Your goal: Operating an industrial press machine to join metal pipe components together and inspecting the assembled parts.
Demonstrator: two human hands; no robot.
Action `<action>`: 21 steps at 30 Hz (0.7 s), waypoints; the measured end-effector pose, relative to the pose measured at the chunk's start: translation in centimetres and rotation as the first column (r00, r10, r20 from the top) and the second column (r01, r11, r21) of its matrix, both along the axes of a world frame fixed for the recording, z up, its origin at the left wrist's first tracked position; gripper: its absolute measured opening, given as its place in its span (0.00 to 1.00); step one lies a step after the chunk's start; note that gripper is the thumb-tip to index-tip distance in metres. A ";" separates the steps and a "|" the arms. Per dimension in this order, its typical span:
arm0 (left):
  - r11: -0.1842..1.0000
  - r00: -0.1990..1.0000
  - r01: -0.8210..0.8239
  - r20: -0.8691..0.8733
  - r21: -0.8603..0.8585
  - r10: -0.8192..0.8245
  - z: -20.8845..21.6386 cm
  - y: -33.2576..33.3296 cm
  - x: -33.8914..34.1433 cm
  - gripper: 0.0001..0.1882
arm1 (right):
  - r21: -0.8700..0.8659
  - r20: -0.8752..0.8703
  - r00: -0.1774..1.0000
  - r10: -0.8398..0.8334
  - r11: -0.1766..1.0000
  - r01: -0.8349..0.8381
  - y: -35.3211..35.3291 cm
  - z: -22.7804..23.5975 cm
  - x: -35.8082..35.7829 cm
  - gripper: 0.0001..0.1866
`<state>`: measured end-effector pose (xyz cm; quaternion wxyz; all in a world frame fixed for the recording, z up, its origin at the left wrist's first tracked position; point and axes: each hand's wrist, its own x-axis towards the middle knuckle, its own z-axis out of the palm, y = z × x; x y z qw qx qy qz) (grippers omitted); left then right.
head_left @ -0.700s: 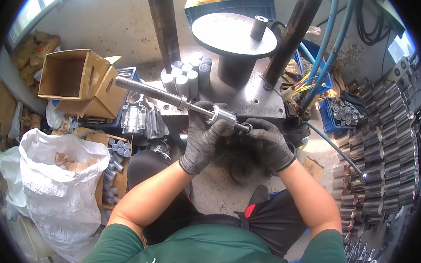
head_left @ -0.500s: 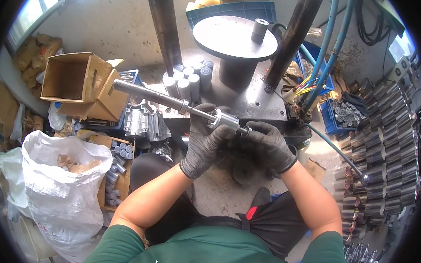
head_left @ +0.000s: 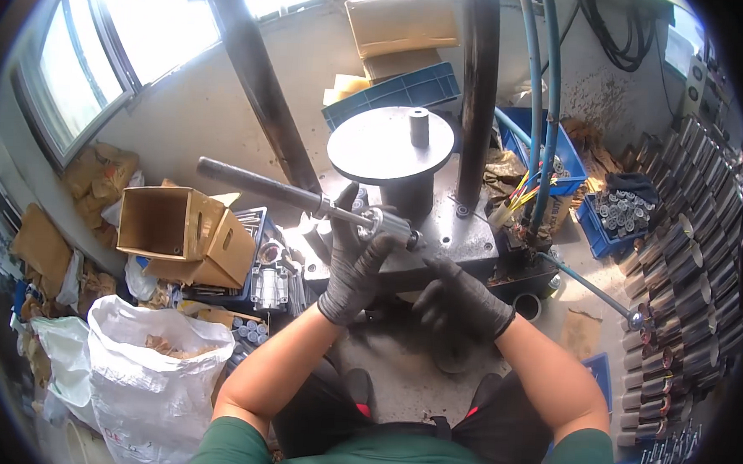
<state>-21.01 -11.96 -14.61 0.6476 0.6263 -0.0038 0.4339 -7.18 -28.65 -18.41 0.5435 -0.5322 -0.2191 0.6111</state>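
My left hand (head_left: 354,269), in a dark grey glove, is closed around a silver cylindrical sleeve (head_left: 391,225) fitted on a metal rod (head_left: 261,182). The rod's thick dark section reaches out to the left, and a thinner bright shaft runs into the sleeve. A small dark end piece (head_left: 413,239) sticks out on the sleeve's right. My right hand (head_left: 467,302), gloved alike, is apart from the rod, just below its right end. Its fingers are spread, slightly blurred, with nothing seen in them. Beyond stands a round metal plate (head_left: 367,148) on a thick post, bearing a short grey cylinder (head_left: 419,128).
Dark steel columns (head_left: 477,95) rise beside the plate. To the left are an open cardboard box (head_left: 158,221), a white woven sack (head_left: 141,388) and silver castings (head_left: 268,288). On the right are a blue bin of parts (head_left: 611,236), stacked metal tubes (head_left: 688,282) and hoses (head_left: 552,115).
My right hand has let go of the rod's right end and moved down away from it. My left hand keeps its hold. The view has tilted up, showing more of the window and wall.
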 end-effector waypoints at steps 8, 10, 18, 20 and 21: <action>0.987 0.987 -0.138 0.093 0.077 0.131 10.2 8.8 12.2 0.26 | 0.191 0.795 0.599 0.093 0.899 -0.393 -1.2 -3.0 2.3 0.29; 0.987 0.988 -0.144 0.067 0.067 0.139 11.4 9.7 14.7 0.23 | 0.134 0.891 0.442 0.100 0.874 -0.468 -1.3 -4.0 2.6 0.30; 0.963 0.958 -0.111 -0.231 0.245 0.169 13.2 13.4 19.9 0.20 | -0.026 0.978 0.171 0.122 0.880 -0.474 -2.5 -3.6 3.5 0.34; 0.967 0.960 -0.078 -0.242 0.242 0.138 13.1 14.0 20.5 0.20 | -0.059 0.975 0.162 0.155 0.875 -0.480 -3.0 -2.6 3.8 0.33; 0.966 0.942 -0.040 -0.313 0.254 0.121 13.3 14.3 20.8 0.19 | -0.062 0.971 0.172 0.164 0.872 -0.485 -3.2 -2.2 3.8 0.33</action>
